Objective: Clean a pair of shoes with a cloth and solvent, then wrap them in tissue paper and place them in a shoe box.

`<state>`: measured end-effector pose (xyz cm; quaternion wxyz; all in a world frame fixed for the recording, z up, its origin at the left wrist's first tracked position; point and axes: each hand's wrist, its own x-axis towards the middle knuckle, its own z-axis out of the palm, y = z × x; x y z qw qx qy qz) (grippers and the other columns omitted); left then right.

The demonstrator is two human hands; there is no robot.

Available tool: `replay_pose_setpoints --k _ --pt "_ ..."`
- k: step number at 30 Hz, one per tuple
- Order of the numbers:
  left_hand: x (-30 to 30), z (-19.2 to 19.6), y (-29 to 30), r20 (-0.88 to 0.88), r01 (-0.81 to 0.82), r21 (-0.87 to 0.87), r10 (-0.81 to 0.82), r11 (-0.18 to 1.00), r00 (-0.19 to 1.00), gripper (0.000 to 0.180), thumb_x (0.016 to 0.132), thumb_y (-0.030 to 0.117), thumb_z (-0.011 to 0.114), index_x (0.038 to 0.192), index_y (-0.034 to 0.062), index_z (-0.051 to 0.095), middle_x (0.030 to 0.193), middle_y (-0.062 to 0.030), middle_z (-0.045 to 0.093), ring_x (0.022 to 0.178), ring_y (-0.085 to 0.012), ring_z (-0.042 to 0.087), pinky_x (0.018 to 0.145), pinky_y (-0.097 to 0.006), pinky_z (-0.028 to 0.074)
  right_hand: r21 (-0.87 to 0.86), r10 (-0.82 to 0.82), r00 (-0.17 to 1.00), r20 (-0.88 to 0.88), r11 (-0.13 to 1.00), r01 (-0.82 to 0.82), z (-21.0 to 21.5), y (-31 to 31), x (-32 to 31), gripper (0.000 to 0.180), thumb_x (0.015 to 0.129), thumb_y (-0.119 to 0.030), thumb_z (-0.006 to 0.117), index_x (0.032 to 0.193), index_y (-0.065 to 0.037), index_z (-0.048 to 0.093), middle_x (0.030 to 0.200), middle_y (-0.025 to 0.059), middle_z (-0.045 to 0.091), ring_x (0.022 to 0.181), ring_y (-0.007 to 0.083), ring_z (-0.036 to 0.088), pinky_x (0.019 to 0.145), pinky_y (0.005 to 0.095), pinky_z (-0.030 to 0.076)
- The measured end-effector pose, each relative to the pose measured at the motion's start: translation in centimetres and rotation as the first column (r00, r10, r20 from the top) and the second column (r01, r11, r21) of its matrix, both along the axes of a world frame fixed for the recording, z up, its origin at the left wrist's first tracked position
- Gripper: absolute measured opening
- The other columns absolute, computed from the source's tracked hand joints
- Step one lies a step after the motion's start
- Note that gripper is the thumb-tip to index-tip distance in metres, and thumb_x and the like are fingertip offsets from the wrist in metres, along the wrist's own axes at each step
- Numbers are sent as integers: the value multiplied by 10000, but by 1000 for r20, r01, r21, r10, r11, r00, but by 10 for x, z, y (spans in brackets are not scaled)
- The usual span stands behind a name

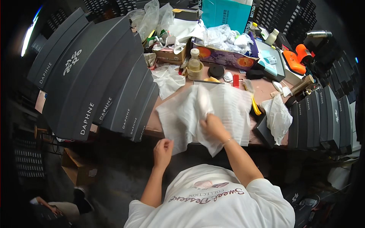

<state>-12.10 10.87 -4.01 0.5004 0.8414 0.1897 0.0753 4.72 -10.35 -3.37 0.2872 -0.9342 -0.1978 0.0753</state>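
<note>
A thin, translucent white wrapping sheet (232,110) lies spread over the table's front edge, its near corners hanging down. My right hand (215,128) is closed around the near end of a whitish, elongated item (204,99) on top of the sheet. Motion blurs that item, so its kind is unclear. At the sheet's near left edge, my left hand (163,151) has its fingers curled together on the sheet's margin. Part of a dark box (213,83) shows beyond the sheet.
Dark shoe boxes (91,83) stack high on the left, with more boxes (319,117) on the right. Behind stand a carton of crumpled paper (222,57), a pump bottle (194,64), and an orange tape dispenser (293,62). Crumpled white paper (277,116) sits right. Another person's hand (56,210) shows lower left.
</note>
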Motion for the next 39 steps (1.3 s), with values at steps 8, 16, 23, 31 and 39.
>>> replay_pose_setpoints --k 8,16,23,31,39 --pt "9 -59 9 -202 -158 -754 4 638 979 280 905 303 623 1056 69 590 907 -9 611 790 -112 593 682 -260 469 2 68 989 -132 998 -68 -29 7 8 348 795 -241 541 773 104 582 811 322 608 813 454 609 776 490 489" --pt "30 -24 8 -92 -185 -686 169 703 981 402 901 449 601 1135 140 497 1061 -2 539 970 -125 515 831 -401 403 -66 113 984 -141 990 -123 -14 18 10 350 797 -256 553 824 90 599 843 310 621 810 432 619 775 462 499" --pt "28 -52 3 -161 -242 -798 192 552 968 313 902 232 633 1162 88 536 1100 -66 588 965 -177 570 806 -372 452 8 101 979 -175 995 -101 -18 17 8 348 789 -250 576 857 89 616 864 302 629 826 421 630 773 460 505" --pt "101 109 -66 368 690 -117 -614 714 698 379 902 164 626 1215 -34 541 1231 -118 554 1142 -216 528 989 -339 403 194 242 934 -263 962 -195 -41 14 10 360 820 -269 581 1077 -21 623 1094 234 626 991 357 626 895 416 486" --pt "156 21 -82 76 591 452 -689 668 721 462 901 155 532 1306 -56 464 1362 -246 442 1329 -351 354 1103 -425 265 312 -478 793 378 872 377 50 -100 -5 759 742 -118 707 1414 -126 354 1337 219 391 1190 411 442 987 380 396"
